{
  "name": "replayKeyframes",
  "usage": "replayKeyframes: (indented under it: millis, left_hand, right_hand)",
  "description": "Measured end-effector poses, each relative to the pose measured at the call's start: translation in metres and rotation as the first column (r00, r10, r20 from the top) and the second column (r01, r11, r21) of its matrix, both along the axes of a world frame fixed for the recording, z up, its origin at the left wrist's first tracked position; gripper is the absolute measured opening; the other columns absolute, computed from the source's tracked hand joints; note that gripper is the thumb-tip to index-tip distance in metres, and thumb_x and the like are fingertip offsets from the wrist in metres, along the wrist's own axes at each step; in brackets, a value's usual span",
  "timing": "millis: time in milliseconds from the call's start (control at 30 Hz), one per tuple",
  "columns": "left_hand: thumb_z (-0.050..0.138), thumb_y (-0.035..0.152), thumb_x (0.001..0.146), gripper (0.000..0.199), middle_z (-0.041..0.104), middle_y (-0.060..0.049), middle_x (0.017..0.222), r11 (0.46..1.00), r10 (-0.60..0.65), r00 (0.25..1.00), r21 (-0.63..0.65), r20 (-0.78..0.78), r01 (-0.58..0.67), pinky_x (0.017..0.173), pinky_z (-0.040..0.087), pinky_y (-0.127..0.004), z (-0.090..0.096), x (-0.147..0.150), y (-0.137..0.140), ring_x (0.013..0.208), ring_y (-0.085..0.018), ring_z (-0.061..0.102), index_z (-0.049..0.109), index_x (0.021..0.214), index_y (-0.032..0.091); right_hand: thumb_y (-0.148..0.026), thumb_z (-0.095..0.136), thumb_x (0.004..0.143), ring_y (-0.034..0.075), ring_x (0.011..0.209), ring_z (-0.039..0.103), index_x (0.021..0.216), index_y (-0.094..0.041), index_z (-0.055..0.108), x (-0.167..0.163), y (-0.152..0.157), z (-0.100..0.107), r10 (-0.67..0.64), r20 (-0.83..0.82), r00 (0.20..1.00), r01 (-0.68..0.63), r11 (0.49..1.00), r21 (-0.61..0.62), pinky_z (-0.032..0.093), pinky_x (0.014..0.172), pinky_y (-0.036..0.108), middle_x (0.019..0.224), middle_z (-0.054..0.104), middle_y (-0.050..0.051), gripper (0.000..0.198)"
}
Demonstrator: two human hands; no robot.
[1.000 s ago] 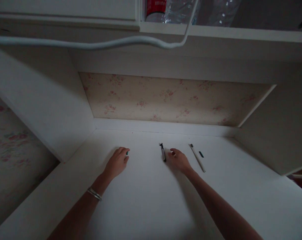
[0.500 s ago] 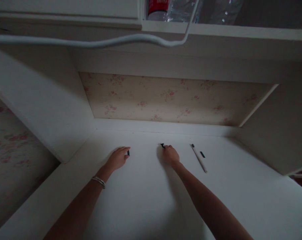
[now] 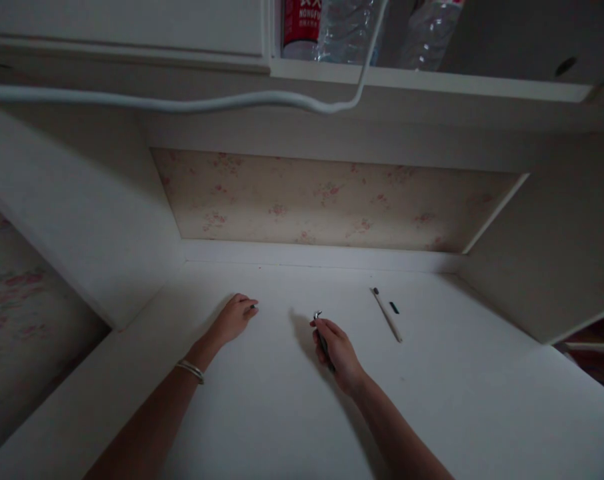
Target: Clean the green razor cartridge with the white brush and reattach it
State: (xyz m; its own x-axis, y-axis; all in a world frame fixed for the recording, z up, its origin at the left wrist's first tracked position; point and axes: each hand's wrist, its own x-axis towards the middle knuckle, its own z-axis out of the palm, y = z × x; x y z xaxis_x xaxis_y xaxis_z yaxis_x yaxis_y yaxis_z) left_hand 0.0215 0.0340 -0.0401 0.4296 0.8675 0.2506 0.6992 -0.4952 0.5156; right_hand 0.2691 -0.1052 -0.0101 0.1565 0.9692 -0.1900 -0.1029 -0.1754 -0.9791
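Note:
My left hand (image 3: 235,316), with a bangle (image 3: 191,370) on its wrist, is closed in a pinch at the left of the white desktop (image 3: 262,407). A small dark green piece (image 3: 253,306) shows between its fingertips; most of it is hidden. To the right, my right hand (image 3: 338,352) is wrapped around a dark-handled tool with a shiny hooked metal head (image 3: 317,315). Its exact kind does not show. The hand appears slightly above the desktop. Farther right lie a pale, thin stick with a dark end (image 3: 387,316) and a short dark piece (image 3: 394,307) beside it.
Panels (image 3: 502,267) close in the desktop on both sides, with flowered wallpaper (image 3: 307,203) at the back. Overhead, a shelf (image 3: 432,79) holds clear plastic bottles, one with a red label (image 3: 303,23). A white cable (image 3: 182,105) hangs across its front.
My right hand has come nearer with the tool, lifting it and turning its metal head up. My left hand has closed its fingers more around the small dark piece. The view has shifted slightly.

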Motion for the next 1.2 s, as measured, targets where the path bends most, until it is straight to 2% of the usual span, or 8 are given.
replayKeyframes:
  millis: [67,167,267,367,500,667,1000,1200]
  left_hand:
    - [0.053,0.036,0.084,0.03,0.062,-0.009,0.101,0.992,0.042,0.975,-0.125,0.219,-0.015,0.083,0.047,-0.032,0.004,0.007,-0.012,0.088,-0.019,0.059,0.068,0.102,0.016]
    - [0.064,0.039,0.077,0.033,0.065,-0.008,0.1,0.929,0.142,0.835,-0.363,0.531,0.073,0.085,0.046,-0.033,0.014,0.022,-0.041,0.089,-0.019,0.06,0.068,0.102,0.017]
    - [0.068,0.036,0.076,0.035,0.067,-0.007,0.097,0.819,0.293,0.531,-0.495,0.795,0.289,0.089,0.045,-0.033,0.024,0.042,-0.077,0.089,-0.017,0.061,0.066,0.105,0.017]
    - [0.07,0.028,0.076,0.029,0.067,-0.007,0.095,0.716,0.438,0.198,-0.473,0.877,0.514,0.095,0.043,-0.032,0.029,0.061,-0.106,0.091,-0.015,0.062,0.066,0.103,0.016]
    - [0.069,0.024,0.078,0.021,0.068,-0.007,0.099,0.67,0.526,-0.036,-0.388,0.85,0.633,0.095,0.044,-0.03,0.026,0.077,-0.125,0.095,-0.016,0.062,0.068,0.098,0.015]
    - [0.068,0.023,0.079,0.021,0.069,-0.009,0.102,0.614,0.541,-0.051,-0.354,0.839,0.706,0.095,0.045,-0.029,0.02,0.077,-0.127,0.097,-0.016,0.063,0.068,0.098,0.014]
    - [0.066,0.021,0.081,0.024,0.069,-0.008,0.106,0.573,0.474,-0.033,-0.279,0.88,0.771,0.097,0.042,-0.029,0.016,0.074,-0.136,0.102,-0.017,0.062,0.067,0.105,0.015]
    - [0.072,0.021,0.075,0.029,0.07,-0.005,0.105,0.576,0.451,0.019,-0.307,0.892,0.758,0.091,0.043,-0.028,0.012,0.075,-0.139,0.097,-0.016,0.063,0.068,0.104,0.019]
  right_hand:
    - [-0.056,0.054,0.081,0.004,0.037,0.038,0.092,-0.018,0.057,-0.007,-0.011,0.002,0.023,-0.161,0.987,-0.022,1.0,0.009,0.022,0.032,0.017,0.064,0.049,-0.005,0.04]
    - [-0.054,0.058,0.081,0.004,0.036,0.038,0.089,-0.017,0.057,-0.016,-0.022,0.003,0.051,-0.222,0.974,-0.043,0.998,0.041,0.023,0.03,0.016,0.064,0.049,-0.005,0.037]
    - [-0.052,0.061,0.079,0.006,0.038,0.045,0.089,-0.016,0.058,-0.021,-0.029,0.001,0.074,-0.252,0.965,-0.062,0.996,0.058,0.027,0.031,0.017,0.065,0.052,-0.004,0.037]
    - [-0.052,0.059,0.082,0.009,0.048,0.052,0.095,-0.015,0.059,-0.023,-0.034,0.0,0.096,-0.331,0.939,-0.067,0.993,0.098,0.037,0.04,0.018,0.066,0.055,-0.001,0.039]
    - [-0.051,0.055,0.085,0.004,0.038,0.037,0.096,-0.016,0.059,-0.026,-0.04,0.002,0.094,-0.415,0.905,-0.048,0.992,0.121,0.025,0.035,0.016,0.06,0.051,-0.004,0.037]
    - [-0.049,0.047,0.089,0.004,0.035,0.03,0.095,-0.015,0.058,-0.032,-0.047,0.004,0.133,-0.448,0.884,-0.084,0.988,0.128,0.018,0.035,0.019,0.055,0.048,-0.005,0.036]
    - [-0.05,0.06,0.082,0.004,0.044,0.031,0.07,-0.016,0.049,-0.038,-0.059,0.002,0.055,-0.39,0.919,-0.036,0.998,0.057,0.019,0.041,0.016,0.058,0.04,-0.006,0.037]
    - [-0.055,0.056,0.082,0.006,0.045,0.027,0.065,-0.017,0.048,-0.044,-0.064,0.001,0.122,-0.268,0.956,-0.101,0.991,0.089,0.017,0.041,0.018,0.054,0.036,-0.005,0.043]
